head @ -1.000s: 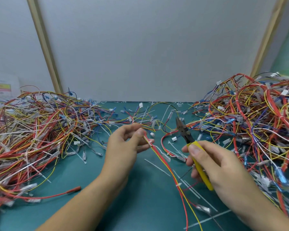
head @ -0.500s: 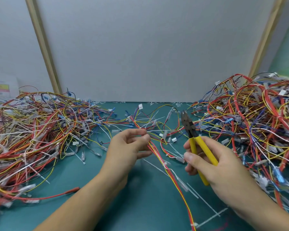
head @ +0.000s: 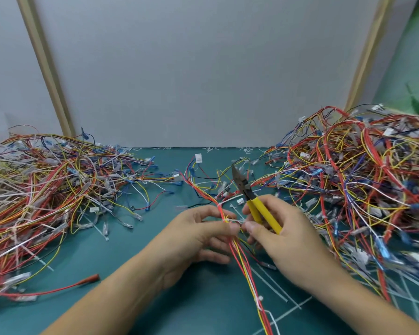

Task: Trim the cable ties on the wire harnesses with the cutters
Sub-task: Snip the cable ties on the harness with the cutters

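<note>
Well to the left of the held wire harness point(head: 242, 259), a broad tangled left pile point(head: 46, 189) of red, yellow, white and blue harnesses covers the teal tabletop point(head: 131, 303). A loose red lead point(head: 90, 279) with a thick red end trails out of it towards the harness. Just left of the harness, the left hand point(head: 196, 235) is grasping: thumb and forefinger pinch the bundle right at a white cable tie point(head: 225, 220), the other fingers curled beneath. The harness runs from the near edge up through this pinch and fans out beyond it into separate leads, one ending in a white connector point(head: 198, 157). The tie's thin tail sticks out to the right of the bundle, towards the right hand point(head: 286, 235). That hand, just right of the harness, is clenched round the yellow handles of the cutters point(head: 252, 199), whose dark nose points up and away, apart from the tie. Its fingertips sit close to the tail; whether they touch it I cannot tell. Cut-off tie strips point(head: 271, 286) lie just right of the harness's lower run. Farther right, the right pile point(head: 361, 189) of harnesses rises higher.
</note>
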